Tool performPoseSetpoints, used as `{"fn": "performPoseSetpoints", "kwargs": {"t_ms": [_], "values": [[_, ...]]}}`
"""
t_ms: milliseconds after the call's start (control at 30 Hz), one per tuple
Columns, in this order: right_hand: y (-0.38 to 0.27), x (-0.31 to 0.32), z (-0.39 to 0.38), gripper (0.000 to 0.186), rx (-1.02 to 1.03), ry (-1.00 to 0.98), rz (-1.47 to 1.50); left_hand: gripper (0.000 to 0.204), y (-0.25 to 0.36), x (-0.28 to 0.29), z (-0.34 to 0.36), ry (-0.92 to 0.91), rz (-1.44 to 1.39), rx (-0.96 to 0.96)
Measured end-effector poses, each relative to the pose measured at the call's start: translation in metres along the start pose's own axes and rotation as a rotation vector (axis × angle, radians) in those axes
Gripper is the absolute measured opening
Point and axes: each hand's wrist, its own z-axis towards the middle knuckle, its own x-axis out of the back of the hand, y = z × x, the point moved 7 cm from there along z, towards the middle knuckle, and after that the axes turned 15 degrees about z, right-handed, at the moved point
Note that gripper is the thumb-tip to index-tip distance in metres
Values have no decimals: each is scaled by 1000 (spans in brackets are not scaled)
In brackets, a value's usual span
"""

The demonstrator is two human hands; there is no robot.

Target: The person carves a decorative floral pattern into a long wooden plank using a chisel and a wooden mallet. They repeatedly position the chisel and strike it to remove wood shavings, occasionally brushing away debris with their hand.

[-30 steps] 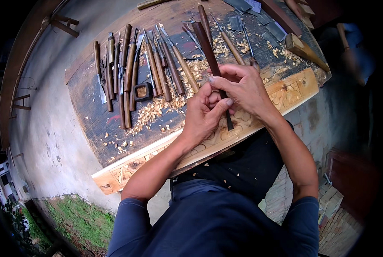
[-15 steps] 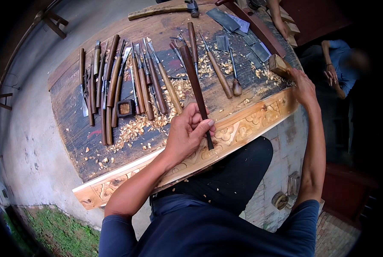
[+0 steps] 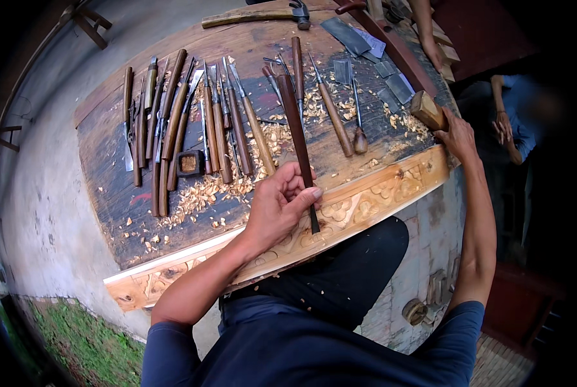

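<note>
My left hand [image 3: 278, 203] is closed around the lower part of a long carving chisel [image 3: 293, 116] with a dark wooden handle. The chisel stands tilted, and its narrow tip meets the face of a long pale board [image 3: 366, 201] carved with rounded relief patterns. That board lies along the near edge of the workbench, above my lap, and my left forearm covers part of it. At the bench's right edge my right hand [image 3: 458, 137] is wrapped round a wooden mallet [image 3: 428, 111], whose block-shaped head points left, away from the chisel. My fingers hide its grip.
On the workbench [image 3: 108, 213], several wooden-handled chisels [image 3: 172, 122] lie in a row among wood shavings [image 3: 204, 193]. A small dark square box [image 3: 189, 164], a claw hammer [image 3: 256, 16] and sandpaper sheets [image 3: 345, 35] lie there too. Another person [image 3: 517, 116] sits at the right.
The view has shifted slightly, so the bench and tools appear a little lower on the right. Both hands keep their grips; the mallet stays near the bench's right edge, with the chisel tip on the board.
</note>
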Motion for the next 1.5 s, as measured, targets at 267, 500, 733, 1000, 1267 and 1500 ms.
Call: {"fn": "performPoseSetpoints", "kwargs": {"t_ms": [267, 500, 733, 1000, 1267, 1500], "values": [[-80, 64, -32, 53, 145, -84, 992, 15, 1, 0, 2, 42, 34, -67], [-204, 24, -11, 83, 514, -785, 2421, 15, -4, 1, 1, 40, 190, -59], [-261, 24, -16, 97, 613, -708, 2579, 16, -5, -1, 2, 39, 109, -81], [-244, 37, 28, 66, 355, -59, 794, 16, -4, 0, 3, 57, 141, -72], [-322, 53, 46, 71, 678, -137, 683, 16, -7, 4, 3, 39, 114, -47], [-332, 57, 47, 69, 670, -134, 310, 15, -2, -1, 7, 11, 86, -39]]}}
